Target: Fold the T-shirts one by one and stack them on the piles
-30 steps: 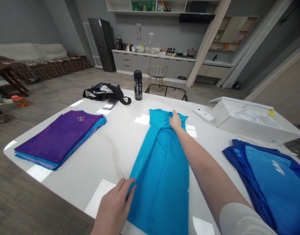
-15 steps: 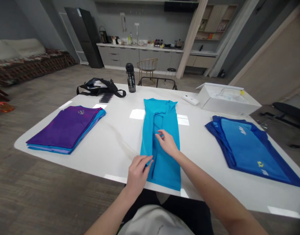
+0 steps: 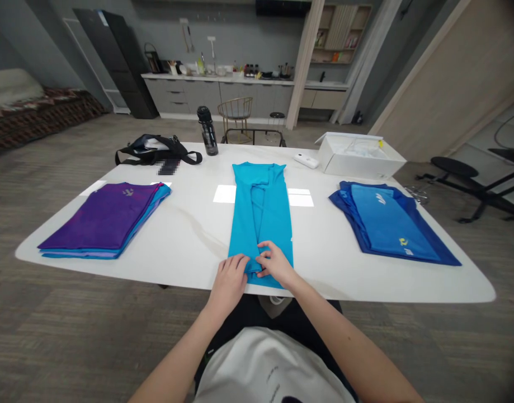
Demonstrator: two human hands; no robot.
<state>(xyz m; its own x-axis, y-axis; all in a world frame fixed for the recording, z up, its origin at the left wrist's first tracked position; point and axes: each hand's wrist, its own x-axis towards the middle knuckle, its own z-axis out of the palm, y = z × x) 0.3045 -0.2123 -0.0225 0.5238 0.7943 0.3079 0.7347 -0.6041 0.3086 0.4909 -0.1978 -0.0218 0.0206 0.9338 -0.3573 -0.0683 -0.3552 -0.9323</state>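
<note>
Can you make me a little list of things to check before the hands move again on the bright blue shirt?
1. Left hand is on the shirt's near end: ok.
2. Right hand is on that end too, beside the left hand: ok.
3. The turquoise shirt lies long and straight: ok.
4. Its near end stays on the white table, close to the edge: ok.
5. The purple stack and blue shirts are apart from it: ok.
6. The layers under the hands line up evenly: cannot tell, the hands hide them.
</note>
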